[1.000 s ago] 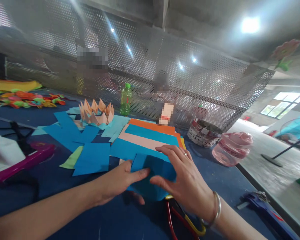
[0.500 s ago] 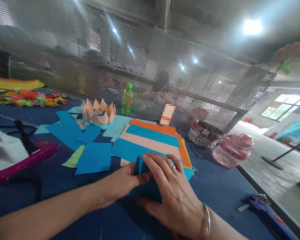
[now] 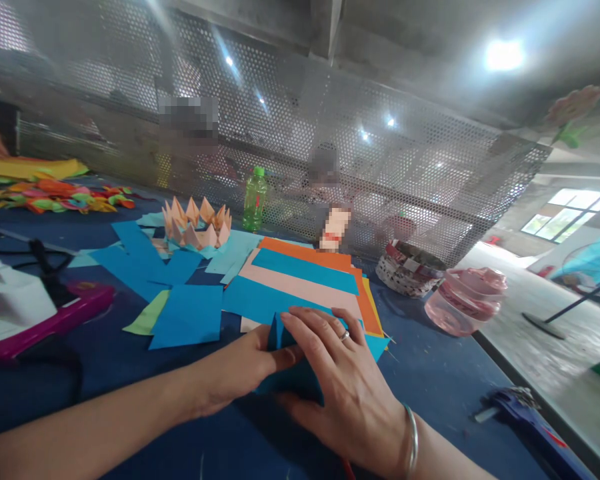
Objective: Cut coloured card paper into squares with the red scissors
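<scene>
- The blue paper (image 3: 300,381) looks folded, its near face shadowed, held between both hands' fingers.
- Left hand (image 3: 237,367): thumb pinched down on it.
- Right hand (image 3: 347,377): fingers half-curled over its top, thumb along its lower edge.
- Beyond the fingertips, layered sheets (image 3: 300,283); rightward, navy tabletop (image 3: 440,393) reaching the table edge (image 3: 517,379).

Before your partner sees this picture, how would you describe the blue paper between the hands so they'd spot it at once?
On the dark blue table, find the stack of coloured paper. At its near side, the left hand and right hand hold a blue paper. Unlike the blue sheets lying flat nearby, this one is bent up.
</scene>
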Demonstrator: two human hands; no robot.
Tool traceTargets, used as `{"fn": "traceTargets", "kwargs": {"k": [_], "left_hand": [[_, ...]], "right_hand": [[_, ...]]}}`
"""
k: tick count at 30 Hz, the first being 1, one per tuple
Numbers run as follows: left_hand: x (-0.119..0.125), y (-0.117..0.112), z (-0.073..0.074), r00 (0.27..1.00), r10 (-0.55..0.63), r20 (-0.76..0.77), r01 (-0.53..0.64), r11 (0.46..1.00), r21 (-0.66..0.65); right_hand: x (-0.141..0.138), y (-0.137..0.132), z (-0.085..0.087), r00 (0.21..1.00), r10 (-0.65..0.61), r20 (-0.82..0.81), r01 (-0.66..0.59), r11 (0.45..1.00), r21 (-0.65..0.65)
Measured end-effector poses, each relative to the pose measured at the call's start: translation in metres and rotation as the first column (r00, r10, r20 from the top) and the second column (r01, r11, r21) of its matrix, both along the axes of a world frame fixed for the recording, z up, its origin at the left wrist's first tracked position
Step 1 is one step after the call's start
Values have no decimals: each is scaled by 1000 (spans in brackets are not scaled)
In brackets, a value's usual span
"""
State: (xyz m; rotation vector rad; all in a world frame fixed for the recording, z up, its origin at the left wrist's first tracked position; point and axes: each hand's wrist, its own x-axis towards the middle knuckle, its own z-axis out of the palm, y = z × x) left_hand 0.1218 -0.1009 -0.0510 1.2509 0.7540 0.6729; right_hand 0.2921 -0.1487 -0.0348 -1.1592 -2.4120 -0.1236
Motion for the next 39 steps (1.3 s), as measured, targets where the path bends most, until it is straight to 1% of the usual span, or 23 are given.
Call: {"fn": "traceTargets", "kwargs": {"k": [4, 9, 12, 17, 21, 26, 30, 35, 39], "left_hand": [[0, -1, 0, 1000, 7, 19, -7, 1000, -14], [3, -1, 4, 999, 8, 50, -3, 996, -92], [4, -1, 6, 998, 17, 68, -10, 994, -111], [3, -4, 9, 999, 41, 30, -37, 991, -129], [4, -5, 13, 999, 33, 24, -30, 992, -125], [2, -3, 7, 1000, 11, 29, -9, 995, -97], [1, 0, 2, 997, -25, 72, 30, 997, -68], [-1, 2, 0, 996, -44, 75, 48, 997, -61], [-2, 2, 0, 992, -87, 87, 92, 995, -47]], "right_hand": [[1, 1, -1, 1000, 8, 11, -7, 1000, -8], [0, 1, -4, 1000, -12, 24, 11, 1000, 9], [-1, 0, -5, 1000, -20, 19, 20, 1000, 19], [-2, -2, -6, 1000, -21, 6, 21, 1000, 20], [-2, -1, -7, 1000, -23, -5, 23, 1000, 13], [0, 0, -4, 1000, 0, -9, 0, 1000, 4], [2, 0, -2, 1000, 11, -8, -11, 1000, 1], [3, 1, -2, 1000, 13, -11, -13, 1000, -10], [3, 1, -2, 1000, 22, -18, -22, 1000, -10]]}}
